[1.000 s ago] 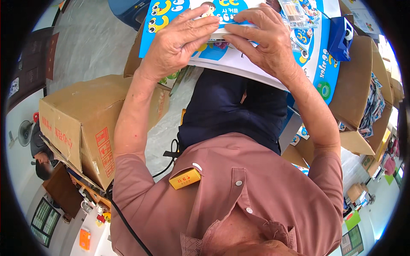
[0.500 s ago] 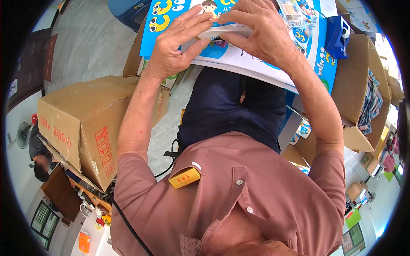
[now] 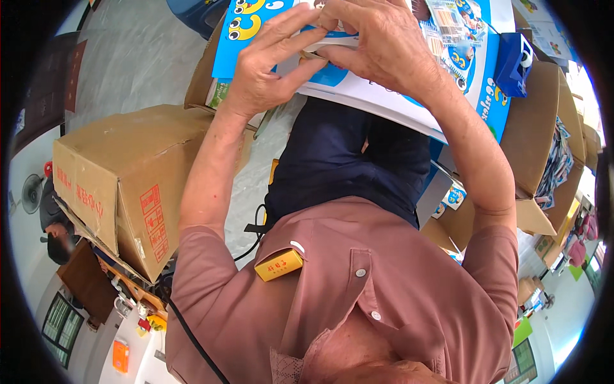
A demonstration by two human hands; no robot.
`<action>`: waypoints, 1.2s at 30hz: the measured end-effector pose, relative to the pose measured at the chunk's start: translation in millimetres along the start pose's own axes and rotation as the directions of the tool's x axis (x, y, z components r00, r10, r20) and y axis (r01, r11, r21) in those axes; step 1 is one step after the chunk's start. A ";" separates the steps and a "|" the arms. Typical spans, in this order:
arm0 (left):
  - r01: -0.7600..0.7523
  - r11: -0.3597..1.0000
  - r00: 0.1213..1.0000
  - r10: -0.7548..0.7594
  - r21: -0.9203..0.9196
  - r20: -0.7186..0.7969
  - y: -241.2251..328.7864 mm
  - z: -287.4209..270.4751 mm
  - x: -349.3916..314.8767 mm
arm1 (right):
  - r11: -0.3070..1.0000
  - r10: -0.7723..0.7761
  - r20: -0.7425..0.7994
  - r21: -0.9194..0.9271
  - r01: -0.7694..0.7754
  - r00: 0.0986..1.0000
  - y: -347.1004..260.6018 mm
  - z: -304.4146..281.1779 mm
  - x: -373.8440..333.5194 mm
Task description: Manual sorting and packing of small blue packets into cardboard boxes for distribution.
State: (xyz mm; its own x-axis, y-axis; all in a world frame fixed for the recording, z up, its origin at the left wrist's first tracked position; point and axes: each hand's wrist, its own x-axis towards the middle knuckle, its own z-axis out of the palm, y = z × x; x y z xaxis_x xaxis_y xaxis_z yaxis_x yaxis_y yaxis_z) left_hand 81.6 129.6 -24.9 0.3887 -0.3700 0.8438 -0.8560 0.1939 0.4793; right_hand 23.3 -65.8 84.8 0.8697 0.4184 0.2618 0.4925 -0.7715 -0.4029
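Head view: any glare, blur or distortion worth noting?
Head view: dark fisheye rim on both sides; washed-out light at the right rim; left hand, right hand and shirt look fairly sharp.

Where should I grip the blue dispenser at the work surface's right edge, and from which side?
Probably by the solid blue walls of the blue dispenser, coming from above with the right hand, the nearer one. Its body looks blocky, and a white round part shows in an opening on its right, so fingers are best kept off there.
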 end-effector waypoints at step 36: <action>0.138 0.937 0.977 -0.182 0.320 0.111 34.2 -9.8 -7.0 | 0.925 -0.380 -0.234 -0.076 0.373 0.895 52.0 19.2 -56.8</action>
State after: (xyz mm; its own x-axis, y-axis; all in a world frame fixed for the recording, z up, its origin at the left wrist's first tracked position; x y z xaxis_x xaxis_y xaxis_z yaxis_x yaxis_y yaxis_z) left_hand 52.9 147.7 -12.1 0.4973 -0.4980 0.7104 -0.8579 -0.1599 0.4884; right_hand 0.1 -120.4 32.2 0.5837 0.5554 0.5923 0.7770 -0.5939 -0.2088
